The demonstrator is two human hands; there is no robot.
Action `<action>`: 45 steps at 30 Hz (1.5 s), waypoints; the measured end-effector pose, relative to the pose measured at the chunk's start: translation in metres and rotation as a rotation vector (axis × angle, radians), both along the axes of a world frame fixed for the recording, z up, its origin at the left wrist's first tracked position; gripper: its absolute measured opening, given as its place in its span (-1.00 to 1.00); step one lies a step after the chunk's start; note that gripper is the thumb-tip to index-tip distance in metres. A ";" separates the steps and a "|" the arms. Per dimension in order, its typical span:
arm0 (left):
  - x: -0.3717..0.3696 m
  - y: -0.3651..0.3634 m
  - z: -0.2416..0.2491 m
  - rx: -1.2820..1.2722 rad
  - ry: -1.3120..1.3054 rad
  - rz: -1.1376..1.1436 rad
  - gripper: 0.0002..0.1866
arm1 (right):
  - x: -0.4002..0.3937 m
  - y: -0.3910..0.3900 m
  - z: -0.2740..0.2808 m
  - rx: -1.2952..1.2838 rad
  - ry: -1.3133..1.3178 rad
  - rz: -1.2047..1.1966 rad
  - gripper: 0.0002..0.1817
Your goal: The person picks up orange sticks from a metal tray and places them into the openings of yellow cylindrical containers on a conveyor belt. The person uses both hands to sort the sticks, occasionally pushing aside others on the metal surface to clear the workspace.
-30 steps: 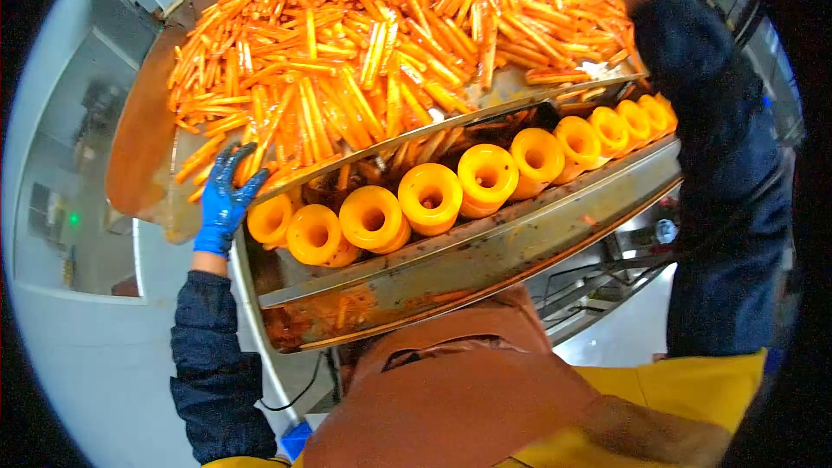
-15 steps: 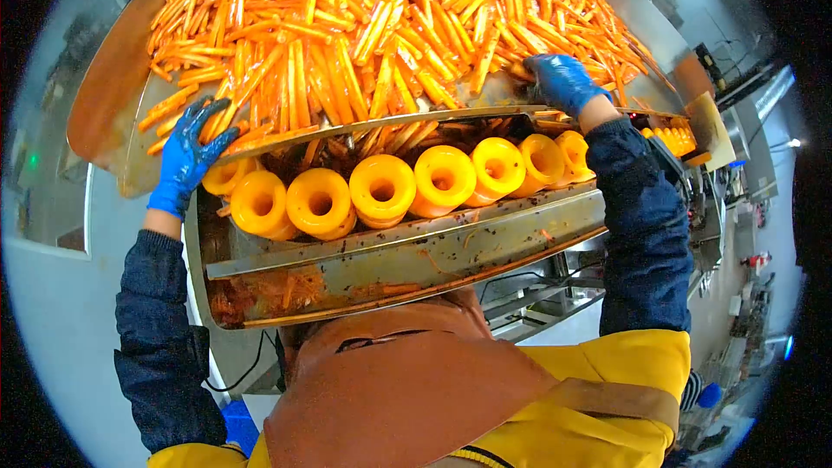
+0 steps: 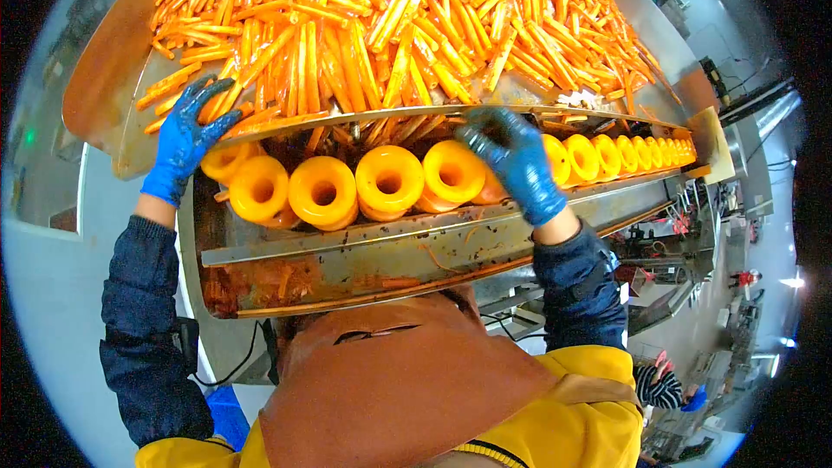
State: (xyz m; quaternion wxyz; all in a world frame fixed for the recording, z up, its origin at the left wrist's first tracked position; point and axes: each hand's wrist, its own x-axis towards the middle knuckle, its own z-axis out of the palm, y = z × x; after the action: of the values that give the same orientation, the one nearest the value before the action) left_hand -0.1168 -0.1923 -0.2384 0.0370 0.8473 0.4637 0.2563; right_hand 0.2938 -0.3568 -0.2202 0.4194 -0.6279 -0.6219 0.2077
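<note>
My left hand (image 3: 184,140), in a blue glove, rests at the left end of a metal tray's front lip (image 3: 364,121). Its fingers are spread over the nearest glossy orange sticks (image 3: 303,69), which lie in a large heap. My right hand (image 3: 518,160), also gloved, hangs over the row of yellow ring-shaped rollers (image 3: 388,182) and covers part of it. Its darkened fingertips bend toward the lip; they are smeared by motion, and whether anything is between them does not show. Some sticks show in the gap between lip and rollers.
Below the rollers runs a metal trough (image 3: 390,273) with orange scraps and dark specks. The wide metal tray (image 3: 100,91) rises at the left side. A person in a striped sleeve (image 3: 660,388) is at the lower right, with equipment behind.
My right hand has moved left and down, from the sticks at the right of the lip to above the rollers. More rollers show at the right. My left hand stays near the lip.
</note>
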 end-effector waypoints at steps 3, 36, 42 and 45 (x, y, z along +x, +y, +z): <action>0.007 0.000 0.014 -0.106 -0.063 -0.080 -0.40 | 0.069 0.040 0.026 0.147 -0.405 -0.143 -0.70; 0.051 -0.027 0.056 -0.265 -0.846 -0.015 -0.63 | 0.008 -0.014 -0.011 0.169 0.039 -0.125 -0.68; 0.088 -0.037 0.049 -0.271 -0.820 -0.137 -0.70 | -0.049 0.014 0.025 0.331 -0.260 0.101 -0.59; 0.116 -0.050 0.054 -0.365 -0.838 -0.161 -0.78 | -0.087 0.048 0.035 0.252 -0.394 0.215 -0.45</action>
State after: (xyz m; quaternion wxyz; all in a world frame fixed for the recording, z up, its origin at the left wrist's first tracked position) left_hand -0.0006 -0.2424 -0.1844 0.3896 0.6836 0.3791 0.4870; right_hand 0.2065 -0.3084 -0.1855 0.3406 -0.5293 -0.7757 0.0457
